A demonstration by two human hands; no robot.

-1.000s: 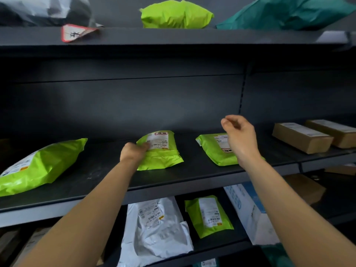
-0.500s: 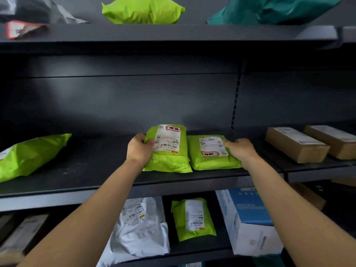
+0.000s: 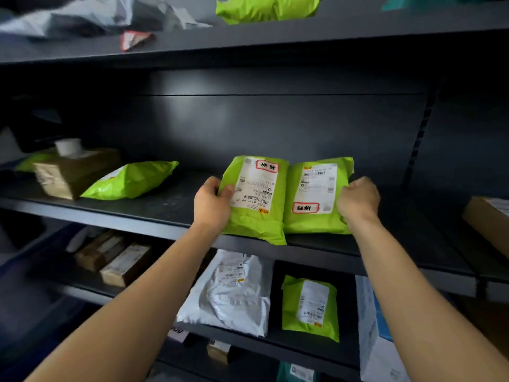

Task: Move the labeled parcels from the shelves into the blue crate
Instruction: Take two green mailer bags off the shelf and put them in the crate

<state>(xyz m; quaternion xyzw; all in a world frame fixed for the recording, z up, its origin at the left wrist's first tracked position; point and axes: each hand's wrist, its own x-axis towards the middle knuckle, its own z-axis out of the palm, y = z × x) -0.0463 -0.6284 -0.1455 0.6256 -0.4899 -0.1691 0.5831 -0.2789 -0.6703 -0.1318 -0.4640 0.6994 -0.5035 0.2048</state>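
Two bare hands grip two lime-green plastic mailer parcels side by side at the near edge of a dark metal shelf (image 3: 137, 216). The left hand (image 3: 212, 206) pinches the left parcel (image 3: 256, 216); the right hand (image 3: 358, 201) clasps the right parcel (image 3: 316, 219), fingertips hidden behind it. Label print is too small to read. The blue crate is out of view.

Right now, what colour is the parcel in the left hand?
Lime green with a white label, parcel gripped by left hand; head view.
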